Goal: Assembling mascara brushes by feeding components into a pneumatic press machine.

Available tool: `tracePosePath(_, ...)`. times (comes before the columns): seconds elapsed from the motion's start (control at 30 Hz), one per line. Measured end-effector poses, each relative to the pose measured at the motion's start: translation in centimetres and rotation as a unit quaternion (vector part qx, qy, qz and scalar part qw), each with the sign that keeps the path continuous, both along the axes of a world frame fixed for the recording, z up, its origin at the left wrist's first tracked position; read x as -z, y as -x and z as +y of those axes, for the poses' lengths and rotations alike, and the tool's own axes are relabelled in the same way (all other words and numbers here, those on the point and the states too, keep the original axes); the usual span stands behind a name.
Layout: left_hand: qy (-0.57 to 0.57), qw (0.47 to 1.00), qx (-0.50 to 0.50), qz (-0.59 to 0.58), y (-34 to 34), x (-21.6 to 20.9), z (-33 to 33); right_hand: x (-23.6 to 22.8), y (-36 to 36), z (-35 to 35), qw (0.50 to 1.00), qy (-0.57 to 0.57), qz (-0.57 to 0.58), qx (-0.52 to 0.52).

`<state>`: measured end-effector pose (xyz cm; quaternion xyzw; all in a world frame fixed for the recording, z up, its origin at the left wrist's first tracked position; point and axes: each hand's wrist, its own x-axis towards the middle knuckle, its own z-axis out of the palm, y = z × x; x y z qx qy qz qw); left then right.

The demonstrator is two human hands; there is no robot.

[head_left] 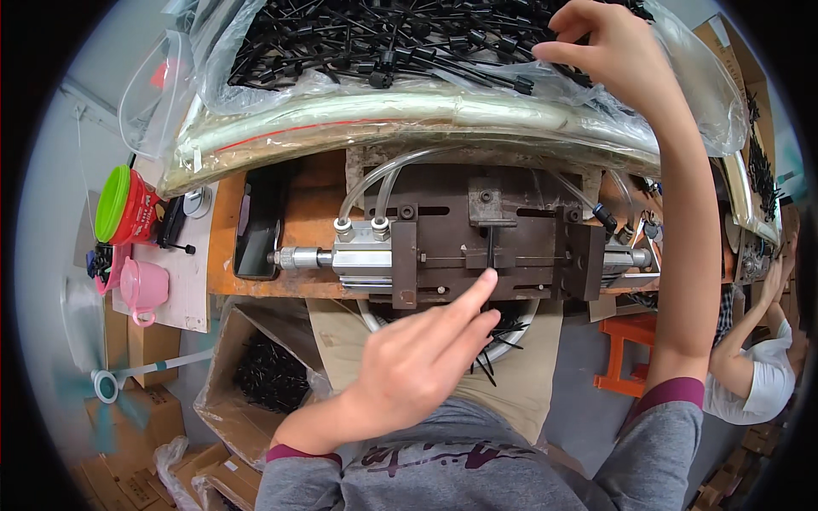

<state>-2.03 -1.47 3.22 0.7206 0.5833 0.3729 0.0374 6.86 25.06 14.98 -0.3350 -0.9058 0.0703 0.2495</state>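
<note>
Grey sleeves with maroon cuffs enter from the lower edge. Left hand [409,362] — index finger extended, grip released — touches a thin black plastic part [492,247] seated upright in the dark steel fixture block [490,247] on the orange-brown table [307,213]. At far left stand a red cup with green lid [126,207] and a pink mug [141,288]; a silver pneumatic cylinder [362,255] joins the fixture's left side. Right hand [609,55] reaches up — fingertips pinched among loose black plastic parts [383,38] inside a clear plastic bag [690,77]; whether the grip holds one cannot be told.
</note>
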Motion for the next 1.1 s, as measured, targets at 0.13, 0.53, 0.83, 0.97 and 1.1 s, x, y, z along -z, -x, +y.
tracePosePath(0.13,-0.012,0.999,-0.029,0.041,-2.1,3.4,0.2,1.4,1.3,3.3,0.995,0.085,-0.055,-0.008)
tracePosePath(0.53,-0.001,0.992,-0.076,0.099,-2.3,4.0,1.6,1.3,1.4,3.9,0.976,0.035,-0.206,-0.056)
tracePosePath(0.83,0.004,0.994,-0.069,0.082,-2.1,4.0,1.6,1.9,0.2,3.2,0.984,0.036,-0.130,-0.114)
tracePosePath(0.97,0.004,0.995,-0.067,0.077,-2.1,3.9,1.6,1.4,0.9,3.6,0.986,0.040,-0.115,-0.113)
tracePosePath(1.1,0.007,0.994,-0.068,0.085,-2.1,3.9,1.6,1.9,2.9,3.7,0.981,0.034,-0.160,-0.107)
